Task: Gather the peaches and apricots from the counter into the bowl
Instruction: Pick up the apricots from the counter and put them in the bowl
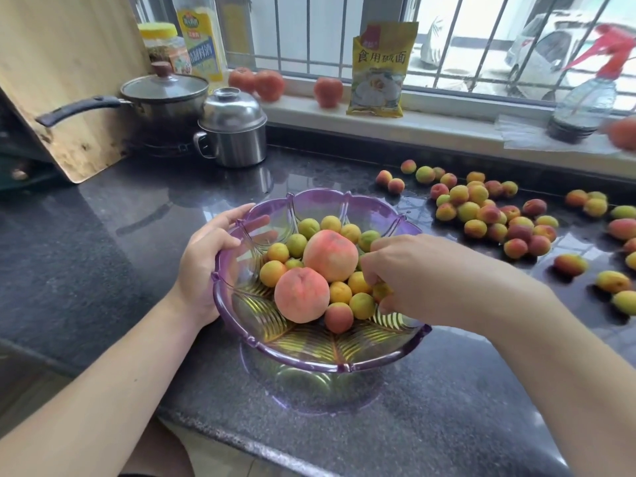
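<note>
Your left hand (206, 266) grips the rim of the translucent purple scalloped plastic bowl (330, 363), thumb curled inside and fingers wrapped outside. Your right hand (416, 277) reaches into the bowl from the right, fingers curled down among the small yellow-green apricots (361, 305) there; whether they pinch one, you cannot tell. Two large pink-orange peaches (330, 255) lie on top of that pile. Many more blushed apricots (488, 215) (some reddish) are scattered on the dark speckled stone counter (103, 256) to the bowl's right.
</note>
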